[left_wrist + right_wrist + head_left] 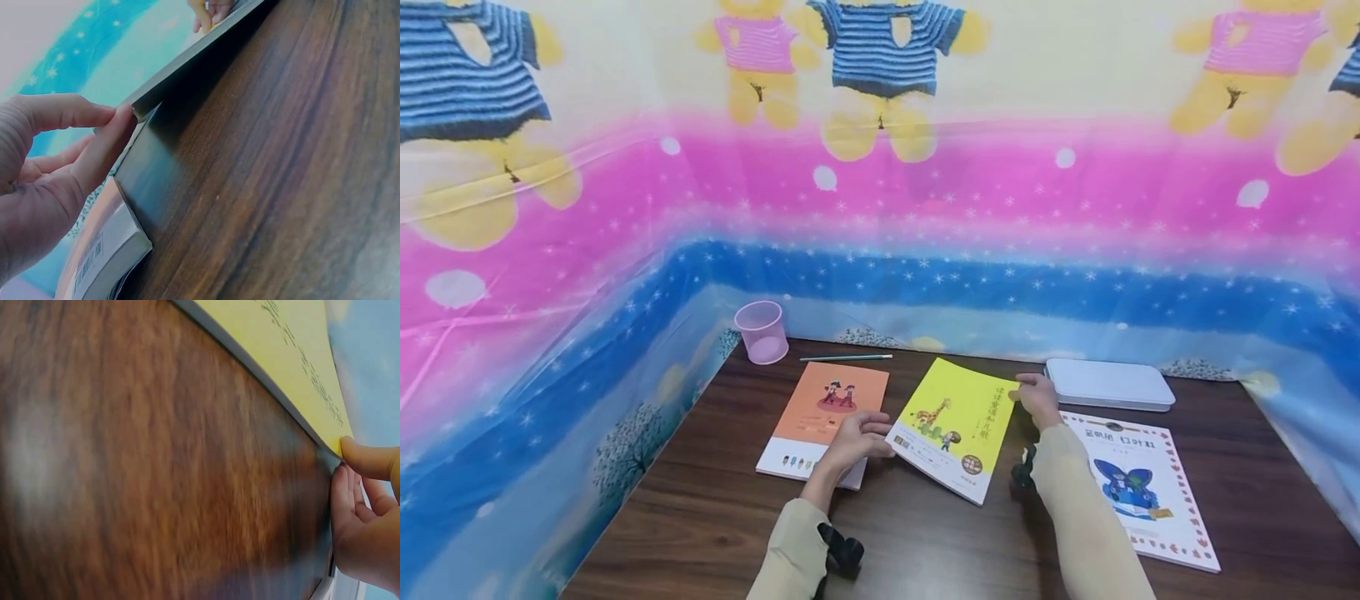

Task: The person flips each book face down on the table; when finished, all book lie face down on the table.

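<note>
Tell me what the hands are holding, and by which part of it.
The yellow book: the left hand pinches it at the lower left corner, the right hand at the upper right corner.

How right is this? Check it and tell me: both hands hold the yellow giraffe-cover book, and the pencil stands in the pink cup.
The pencil is wrong: the head view shows it lying on the wood-grain table beside the pink cup, not standing in it. The rest holds: left hand and right hand both hold the yellow giraffe-cover book.
</note>
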`<state>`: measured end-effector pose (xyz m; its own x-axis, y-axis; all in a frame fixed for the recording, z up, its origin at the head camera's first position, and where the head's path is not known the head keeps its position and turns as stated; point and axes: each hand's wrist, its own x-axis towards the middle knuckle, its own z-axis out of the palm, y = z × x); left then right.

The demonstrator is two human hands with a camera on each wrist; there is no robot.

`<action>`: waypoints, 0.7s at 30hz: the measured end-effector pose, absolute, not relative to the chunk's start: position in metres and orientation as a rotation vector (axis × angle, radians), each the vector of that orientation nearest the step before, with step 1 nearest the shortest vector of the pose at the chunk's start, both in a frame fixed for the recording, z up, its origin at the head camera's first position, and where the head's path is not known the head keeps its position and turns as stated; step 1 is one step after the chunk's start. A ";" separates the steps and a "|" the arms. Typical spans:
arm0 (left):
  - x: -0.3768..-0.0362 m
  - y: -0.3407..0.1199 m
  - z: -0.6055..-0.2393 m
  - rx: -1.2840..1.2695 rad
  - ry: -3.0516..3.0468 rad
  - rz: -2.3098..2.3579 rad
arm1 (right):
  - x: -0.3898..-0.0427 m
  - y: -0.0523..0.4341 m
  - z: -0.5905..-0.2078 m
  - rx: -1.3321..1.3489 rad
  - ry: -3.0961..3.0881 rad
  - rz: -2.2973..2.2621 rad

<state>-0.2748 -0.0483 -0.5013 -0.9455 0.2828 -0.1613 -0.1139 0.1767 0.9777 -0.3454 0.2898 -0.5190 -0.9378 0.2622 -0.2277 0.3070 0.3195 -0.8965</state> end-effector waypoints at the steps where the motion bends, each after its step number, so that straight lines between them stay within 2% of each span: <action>1: -0.275 -0.049 -0.501 0.144 2.157 1.824 | -0.345 0.291 -0.520 0.553 2.494 -1.745; 7: -0.276 -0.054 -0.500 0.116 2.192 1.853 | -0.343 0.296 -0.517 0.522 2.371 -1.820; 16: -0.276 -0.060 -0.504 0.071 2.135 1.922 | -0.335 0.302 -0.512 0.307 2.240 -1.841; 21: -0.282 -0.057 -0.505 0.064 2.027 2.043 | -0.327 0.309 -0.511 0.301 2.140 -1.933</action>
<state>-0.2822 -0.0574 -0.5047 -0.9646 0.2153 -0.1521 -0.1538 0.0087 0.9881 -0.3267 0.3090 -0.5107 -0.9496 -0.0087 -0.3133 0.3108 0.1028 -0.9449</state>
